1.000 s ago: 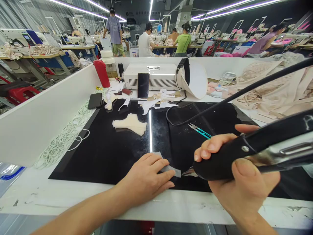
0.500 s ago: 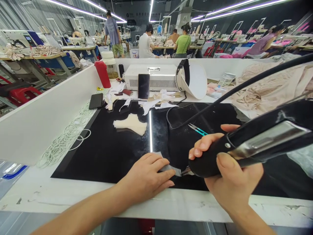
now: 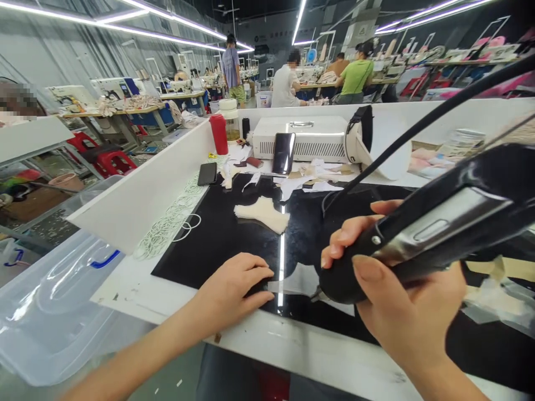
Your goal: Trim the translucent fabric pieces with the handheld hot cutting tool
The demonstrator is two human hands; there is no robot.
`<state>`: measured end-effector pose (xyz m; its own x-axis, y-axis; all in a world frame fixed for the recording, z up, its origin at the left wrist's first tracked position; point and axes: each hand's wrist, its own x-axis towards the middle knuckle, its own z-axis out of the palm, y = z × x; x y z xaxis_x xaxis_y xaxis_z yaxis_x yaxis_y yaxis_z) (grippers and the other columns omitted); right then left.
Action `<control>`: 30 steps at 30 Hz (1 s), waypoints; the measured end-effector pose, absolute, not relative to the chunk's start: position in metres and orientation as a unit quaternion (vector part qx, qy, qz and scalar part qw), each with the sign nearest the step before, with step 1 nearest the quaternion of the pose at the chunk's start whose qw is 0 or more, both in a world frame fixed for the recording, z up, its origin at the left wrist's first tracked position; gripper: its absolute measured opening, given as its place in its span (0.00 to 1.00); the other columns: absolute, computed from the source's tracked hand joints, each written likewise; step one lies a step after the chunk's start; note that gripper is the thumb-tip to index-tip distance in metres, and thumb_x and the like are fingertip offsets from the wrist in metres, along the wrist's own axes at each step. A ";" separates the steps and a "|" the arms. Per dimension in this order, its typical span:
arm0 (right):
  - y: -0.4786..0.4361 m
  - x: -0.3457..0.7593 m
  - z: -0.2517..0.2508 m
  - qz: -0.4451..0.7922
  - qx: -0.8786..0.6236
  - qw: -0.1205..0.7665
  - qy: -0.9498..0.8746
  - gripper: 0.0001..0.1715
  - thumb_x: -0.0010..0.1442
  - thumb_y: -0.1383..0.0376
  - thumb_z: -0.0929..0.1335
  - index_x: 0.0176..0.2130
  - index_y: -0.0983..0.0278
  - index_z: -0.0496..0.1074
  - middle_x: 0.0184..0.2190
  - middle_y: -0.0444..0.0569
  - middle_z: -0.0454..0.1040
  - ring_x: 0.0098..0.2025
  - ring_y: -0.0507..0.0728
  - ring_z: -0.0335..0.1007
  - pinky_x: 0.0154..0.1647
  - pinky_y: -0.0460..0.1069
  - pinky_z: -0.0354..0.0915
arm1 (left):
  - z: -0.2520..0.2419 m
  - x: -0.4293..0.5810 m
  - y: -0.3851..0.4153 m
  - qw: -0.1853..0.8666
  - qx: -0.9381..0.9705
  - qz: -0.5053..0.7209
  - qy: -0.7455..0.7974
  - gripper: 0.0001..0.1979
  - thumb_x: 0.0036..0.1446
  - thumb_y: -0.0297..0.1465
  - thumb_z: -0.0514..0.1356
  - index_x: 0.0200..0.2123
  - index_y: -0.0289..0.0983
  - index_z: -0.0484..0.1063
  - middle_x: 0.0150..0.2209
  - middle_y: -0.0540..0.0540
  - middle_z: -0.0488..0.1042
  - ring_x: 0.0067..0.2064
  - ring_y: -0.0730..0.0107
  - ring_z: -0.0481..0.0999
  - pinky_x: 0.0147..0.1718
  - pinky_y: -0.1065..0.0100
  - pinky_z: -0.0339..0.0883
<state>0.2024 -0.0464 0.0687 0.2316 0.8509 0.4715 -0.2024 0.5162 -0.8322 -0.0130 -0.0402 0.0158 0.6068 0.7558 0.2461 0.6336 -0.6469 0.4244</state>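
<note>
The thin pale fabric piece (image 3: 298,279) lies flat on the black mat (image 3: 217,245), near the front edge of the white surface (image 3: 137,289). The bright seam in the mat runs under it. The left hand (image 3: 228,289) lies palm down with its fingers spread flat, and the fingertips (image 3: 264,277) press on the piece's left edge without clasping anything. The right hand (image 3: 401,312) has its grip wrapped tight around the black handle of the corded hand tool (image 3: 418,239). The tool's small metal tip meets the piece's right side.

To do this step well, I judge the left fingers should press firmly enough to stop the light piece sliding or lifting, while staying well away from the tip. The tool is probably best guided from the wrist in one smooth, even line, with its cable (image 3: 418,125) hanging free so it cannot drag the hand off course. The stack of cream cut pieces (image 3: 262,213) and the white elastic loops (image 3: 167,228) lie well apart from the work and should not get in the way.
</note>
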 end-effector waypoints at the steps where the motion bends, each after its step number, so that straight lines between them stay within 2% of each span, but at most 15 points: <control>1: -0.044 0.197 0.066 0.377 -0.314 0.715 -0.498 0.27 0.53 0.64 0.78 0.50 0.56 0.69 0.32 0.44 0.73 0.29 0.55 0.71 0.26 0.53 0.71 | 0.012 -0.015 -0.042 0.152 0.880 0.211 0.397 0.13 0.62 0.34 0.64 0.49 0.38 0.75 0.51 0.43 0.75 0.52 0.63 0.74 0.54 0.60 0.70; 7: -0.033 0.173 0.054 0.377 -0.290 0.726 -0.497 0.24 0.57 0.62 0.76 0.50 0.56 0.67 0.33 0.43 0.72 0.28 0.54 0.71 0.27 0.53 0.71 | -0.007 -0.012 -0.042 0.160 0.861 0.248 0.413 0.11 0.60 0.33 0.66 0.45 0.39 0.75 0.49 0.46 0.74 0.50 0.65 0.73 0.53 0.61 0.68; 11: -0.026 0.164 0.051 0.379 -0.276 0.728 -0.500 0.24 0.57 0.62 0.76 0.50 0.57 0.67 0.32 0.42 0.72 0.28 0.53 0.71 0.27 0.52 0.70 | -0.008 -0.011 -0.041 0.187 0.852 0.258 0.414 0.11 0.60 0.34 0.66 0.46 0.40 0.74 0.49 0.47 0.74 0.50 0.65 0.72 0.53 0.62 0.66; 18: -0.021 0.155 0.046 0.389 -0.260 0.725 -0.505 0.21 0.58 0.63 0.75 0.49 0.57 0.68 0.32 0.42 0.72 0.28 0.53 0.70 0.27 0.52 0.70 | -0.004 -0.014 -0.043 0.244 0.819 0.292 0.429 0.09 0.65 0.28 0.58 0.48 0.40 0.73 0.51 0.47 0.75 0.52 0.67 0.72 0.54 0.65 0.65; 23: -0.020 0.155 0.044 0.378 -0.260 0.727 -0.511 0.19 0.60 0.66 0.73 0.49 0.58 0.67 0.31 0.42 0.71 0.28 0.54 0.70 0.28 0.53 0.70 | -0.006 -0.013 -0.042 0.253 0.808 0.309 0.434 0.09 0.66 0.27 0.57 0.47 0.39 0.74 0.49 0.48 0.76 0.51 0.69 0.73 0.55 0.67 0.65; 30: -0.024 0.156 0.051 0.399 -0.257 0.735 -0.484 0.21 0.56 0.64 0.75 0.47 0.58 0.68 0.29 0.41 0.71 0.27 0.54 0.69 0.25 0.51 0.70 | -0.009 -0.012 -0.042 0.240 0.811 0.316 0.429 0.09 0.66 0.26 0.56 0.46 0.38 0.74 0.49 0.47 0.77 0.51 0.68 0.74 0.54 0.66 0.66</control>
<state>0.1559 -0.0237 0.0514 0.2127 0.8350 0.5075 -0.3371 0.5502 -0.7640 -0.0117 -0.0424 -0.0086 0.4317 0.8484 0.3063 0.5449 -0.5160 0.6610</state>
